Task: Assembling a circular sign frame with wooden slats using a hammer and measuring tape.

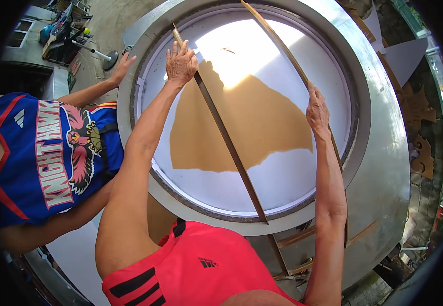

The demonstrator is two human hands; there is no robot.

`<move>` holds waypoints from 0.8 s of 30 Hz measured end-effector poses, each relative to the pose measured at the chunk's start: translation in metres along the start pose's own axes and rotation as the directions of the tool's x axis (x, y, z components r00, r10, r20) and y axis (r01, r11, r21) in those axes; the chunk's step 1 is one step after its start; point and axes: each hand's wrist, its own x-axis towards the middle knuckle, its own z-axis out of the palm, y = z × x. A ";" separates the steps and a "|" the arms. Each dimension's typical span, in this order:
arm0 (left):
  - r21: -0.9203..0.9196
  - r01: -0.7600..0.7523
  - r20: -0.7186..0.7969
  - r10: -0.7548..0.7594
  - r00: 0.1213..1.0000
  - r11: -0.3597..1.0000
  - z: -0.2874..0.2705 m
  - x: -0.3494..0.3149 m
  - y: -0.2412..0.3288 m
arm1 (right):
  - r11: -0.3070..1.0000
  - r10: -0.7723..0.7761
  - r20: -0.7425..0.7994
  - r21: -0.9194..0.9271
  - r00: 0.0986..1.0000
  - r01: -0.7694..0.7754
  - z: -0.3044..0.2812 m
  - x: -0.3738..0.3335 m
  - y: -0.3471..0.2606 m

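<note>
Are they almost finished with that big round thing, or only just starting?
Probably partway. Done: a brown sheet already lies inside the big grey ring. In hand: the left hand rests on a straight wooden strip, the right hand on a curved wooden strip; a co-worker's hand touches the rim. Left: much white base stays uncovered.

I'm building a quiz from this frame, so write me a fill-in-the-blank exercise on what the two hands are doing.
1. The left hand rests on a thin wooden ____.
2. The right hand grips a second, ____ strip.
3. Both cross a large opening shaped like a ____, edged by a grey ring.
4. The panel's brown patch lies ____ the two strips.

Missing words: strip; curved; circle; between
</note>
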 end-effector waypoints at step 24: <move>-0.145 0.078 0.002 -0.079 0.997 0.986 0.008 -0.010 -0.004 | 0.997 0.071 -0.052 -0.009 0.996 -0.071 0.013 -0.009 0.014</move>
